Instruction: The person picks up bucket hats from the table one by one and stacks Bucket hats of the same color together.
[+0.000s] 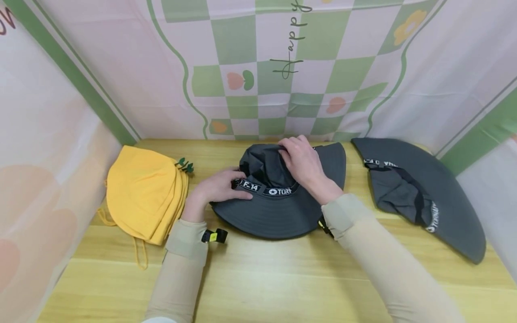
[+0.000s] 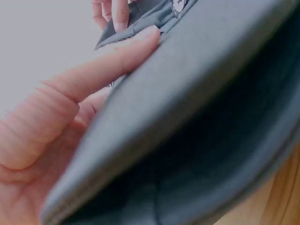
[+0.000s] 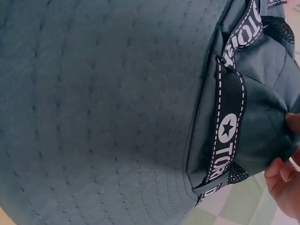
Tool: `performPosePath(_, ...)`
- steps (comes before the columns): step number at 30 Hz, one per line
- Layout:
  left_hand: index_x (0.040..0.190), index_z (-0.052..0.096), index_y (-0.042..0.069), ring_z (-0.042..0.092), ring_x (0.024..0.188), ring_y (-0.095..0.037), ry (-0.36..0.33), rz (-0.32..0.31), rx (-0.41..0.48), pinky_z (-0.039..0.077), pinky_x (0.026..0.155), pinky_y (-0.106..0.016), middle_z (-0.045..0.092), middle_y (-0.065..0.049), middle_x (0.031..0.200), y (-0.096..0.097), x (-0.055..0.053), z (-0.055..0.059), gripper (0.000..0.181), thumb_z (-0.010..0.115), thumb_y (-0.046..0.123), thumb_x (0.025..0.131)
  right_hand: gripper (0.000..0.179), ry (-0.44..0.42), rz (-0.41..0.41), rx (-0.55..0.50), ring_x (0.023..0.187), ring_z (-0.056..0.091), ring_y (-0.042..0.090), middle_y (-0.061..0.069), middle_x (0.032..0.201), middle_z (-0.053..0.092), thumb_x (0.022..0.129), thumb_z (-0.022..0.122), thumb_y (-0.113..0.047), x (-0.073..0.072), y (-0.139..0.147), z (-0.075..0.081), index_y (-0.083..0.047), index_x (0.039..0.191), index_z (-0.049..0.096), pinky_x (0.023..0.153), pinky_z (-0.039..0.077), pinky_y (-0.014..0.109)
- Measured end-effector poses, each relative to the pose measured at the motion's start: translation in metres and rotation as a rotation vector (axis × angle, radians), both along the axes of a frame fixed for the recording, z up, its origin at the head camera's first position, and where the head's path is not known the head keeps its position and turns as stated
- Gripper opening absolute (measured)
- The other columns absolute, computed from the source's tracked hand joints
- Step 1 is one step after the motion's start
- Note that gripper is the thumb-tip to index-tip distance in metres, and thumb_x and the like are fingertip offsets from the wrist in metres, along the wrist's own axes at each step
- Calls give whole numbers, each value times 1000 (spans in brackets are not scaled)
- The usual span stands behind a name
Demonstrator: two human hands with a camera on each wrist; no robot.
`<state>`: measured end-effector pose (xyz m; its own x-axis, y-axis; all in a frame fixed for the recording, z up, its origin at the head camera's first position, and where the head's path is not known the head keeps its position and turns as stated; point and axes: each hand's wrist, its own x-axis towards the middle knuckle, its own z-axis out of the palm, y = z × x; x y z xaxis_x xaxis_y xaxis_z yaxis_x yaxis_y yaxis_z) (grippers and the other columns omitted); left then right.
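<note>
A dark grey wide-brimmed bucket hat point(image 1: 266, 220) with a black lettered band sits brim-down on the table, its crown partly dented. My left hand point(image 1: 218, 186) grips its left side, and in the left wrist view the thumb point(image 2: 108, 65) lies on the brim point(image 2: 187, 79). At the top of the crown, my right hand point(image 1: 304, 162) pinches the fabric; fingertips on the crown point(image 3: 262, 117) also show in the right wrist view. Some of the left fingers are hidden behind the hat.
Yellow hats point(image 1: 141, 193) lie stacked at the left, with cords and a small green leaf ornament. To the right, another dark grey hat point(image 1: 404, 193) lies folded on the wooden table point(image 1: 258, 278). A checkered cloth point(image 1: 274, 80) hangs along the back.
</note>
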<state>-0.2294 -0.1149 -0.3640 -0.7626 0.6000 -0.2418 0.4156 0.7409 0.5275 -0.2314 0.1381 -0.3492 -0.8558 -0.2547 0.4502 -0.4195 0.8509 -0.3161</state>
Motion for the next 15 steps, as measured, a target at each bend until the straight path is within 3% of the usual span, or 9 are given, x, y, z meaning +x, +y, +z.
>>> performPosePath(8,141,52,5,44,142,-34,22,52,8,35,118,-48,47,-19,151,0,-2,-4,57,64,39,97,31,-92,131,30,117,57,37,17,123,67,99,57,-2,-1,7,-7,-4,129,62,101,47,49)
performPosePath(15,146,45,1,41,144,-35,14,68,-33,32,121,-47,44,-21,153,0,-2,-7,59,58,36,101,44,-223,171,167,138,43,40,22,149,46,100,56,-8,1,24,-13,-5,144,51,109,41,56)
